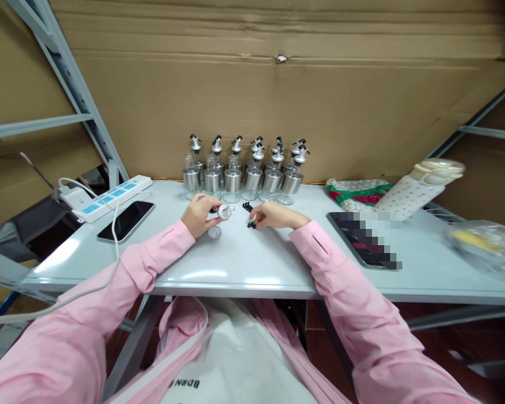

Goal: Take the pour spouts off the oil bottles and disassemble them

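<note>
My left hand (201, 215) is closed around a small silver pourer head (224, 211), which looks like those on the bottles behind. Below it on the table lies another small silver piece (214, 232). My right hand (273, 215) reaches in from the right with its fingers pinched together, right at a small group of black plastic parts (247, 206). Whether one of these parts is between the fingertips is hidden. Behind both hands stand rows of glass and steel oil bottles (252, 179). Most carry silver spouts with black levers; three at the front left have bare glass necks.
On the left are a phone (126, 221) and a white power strip (113, 197) with a cable crossing my left sleeve. A dark tablet-like device (357, 241), a dotted bottle (412, 191), patterned cloth (357, 191) and a plastic bag (488, 247) are on the right. Cardboard (252, 101) backs the table.
</note>
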`<state>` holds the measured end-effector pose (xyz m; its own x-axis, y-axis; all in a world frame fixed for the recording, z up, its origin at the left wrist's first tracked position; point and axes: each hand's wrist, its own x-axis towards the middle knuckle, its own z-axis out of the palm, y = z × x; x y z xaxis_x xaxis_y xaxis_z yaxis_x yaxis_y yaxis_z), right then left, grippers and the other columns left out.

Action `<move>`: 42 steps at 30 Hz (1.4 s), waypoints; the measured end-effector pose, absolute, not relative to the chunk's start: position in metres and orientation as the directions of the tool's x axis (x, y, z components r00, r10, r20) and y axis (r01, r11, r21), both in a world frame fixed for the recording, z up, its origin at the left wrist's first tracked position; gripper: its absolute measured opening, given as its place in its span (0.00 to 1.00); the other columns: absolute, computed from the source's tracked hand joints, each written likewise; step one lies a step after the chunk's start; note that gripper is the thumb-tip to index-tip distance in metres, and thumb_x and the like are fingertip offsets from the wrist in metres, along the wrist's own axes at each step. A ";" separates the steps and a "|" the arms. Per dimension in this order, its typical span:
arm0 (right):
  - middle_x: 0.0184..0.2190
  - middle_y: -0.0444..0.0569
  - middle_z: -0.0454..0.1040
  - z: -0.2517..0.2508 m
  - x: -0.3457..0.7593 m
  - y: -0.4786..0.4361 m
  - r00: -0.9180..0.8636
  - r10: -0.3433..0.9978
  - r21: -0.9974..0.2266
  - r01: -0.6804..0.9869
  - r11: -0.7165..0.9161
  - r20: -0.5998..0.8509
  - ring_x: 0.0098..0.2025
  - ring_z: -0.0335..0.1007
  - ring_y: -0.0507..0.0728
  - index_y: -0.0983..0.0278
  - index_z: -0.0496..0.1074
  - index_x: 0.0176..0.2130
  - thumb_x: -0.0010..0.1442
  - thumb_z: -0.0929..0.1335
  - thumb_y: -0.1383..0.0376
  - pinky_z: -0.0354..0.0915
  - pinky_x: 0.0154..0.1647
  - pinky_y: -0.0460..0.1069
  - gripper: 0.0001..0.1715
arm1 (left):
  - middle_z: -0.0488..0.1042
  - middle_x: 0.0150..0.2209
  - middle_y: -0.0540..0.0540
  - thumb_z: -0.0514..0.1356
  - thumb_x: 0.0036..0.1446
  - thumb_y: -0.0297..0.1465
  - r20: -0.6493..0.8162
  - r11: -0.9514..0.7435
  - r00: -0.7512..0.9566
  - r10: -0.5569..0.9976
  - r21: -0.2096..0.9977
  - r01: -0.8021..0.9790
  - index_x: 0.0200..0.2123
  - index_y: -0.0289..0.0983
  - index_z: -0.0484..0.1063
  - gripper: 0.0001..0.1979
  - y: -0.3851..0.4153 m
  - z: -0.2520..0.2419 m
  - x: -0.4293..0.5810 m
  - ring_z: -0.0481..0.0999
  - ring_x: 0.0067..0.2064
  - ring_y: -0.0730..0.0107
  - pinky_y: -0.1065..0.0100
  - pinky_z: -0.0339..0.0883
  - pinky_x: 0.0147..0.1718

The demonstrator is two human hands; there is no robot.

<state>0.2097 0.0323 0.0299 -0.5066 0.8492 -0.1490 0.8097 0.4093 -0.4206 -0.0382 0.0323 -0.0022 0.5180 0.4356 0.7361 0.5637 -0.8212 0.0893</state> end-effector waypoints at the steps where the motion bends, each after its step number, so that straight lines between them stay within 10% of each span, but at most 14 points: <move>1: 0.29 0.45 0.77 0.030 0.209 0.032 -0.514 0.845 -0.423 0.805 0.416 -0.147 0.30 0.71 0.51 0.65 0.73 0.40 0.46 0.68 0.75 0.63 0.33 0.44 0.19 | 0.75 0.34 0.47 0.57 0.54 0.40 0.734 -0.826 0.523 0.433 0.090 0.557 0.38 0.37 0.67 0.13 0.032 -0.002 -0.038 0.73 0.35 0.68 0.60 0.60 0.45; 42: 0.28 0.48 0.76 0.017 0.199 0.036 -0.652 0.758 -0.447 0.667 0.596 0.038 0.28 0.68 0.50 0.68 0.77 0.31 0.45 0.71 0.70 0.62 0.32 0.43 0.08 | 0.74 0.31 0.49 0.57 0.55 0.40 0.772 -0.879 0.546 0.325 0.033 0.476 0.39 0.35 0.67 0.14 0.031 -0.001 -0.037 0.72 0.31 0.73 0.67 0.62 0.38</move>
<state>0.1992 0.0357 0.0166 -0.6516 0.7576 0.0384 0.6667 0.5961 -0.4474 -0.0373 0.0311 -0.0008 0.5463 0.3248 0.7721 0.4756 -0.8790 0.0333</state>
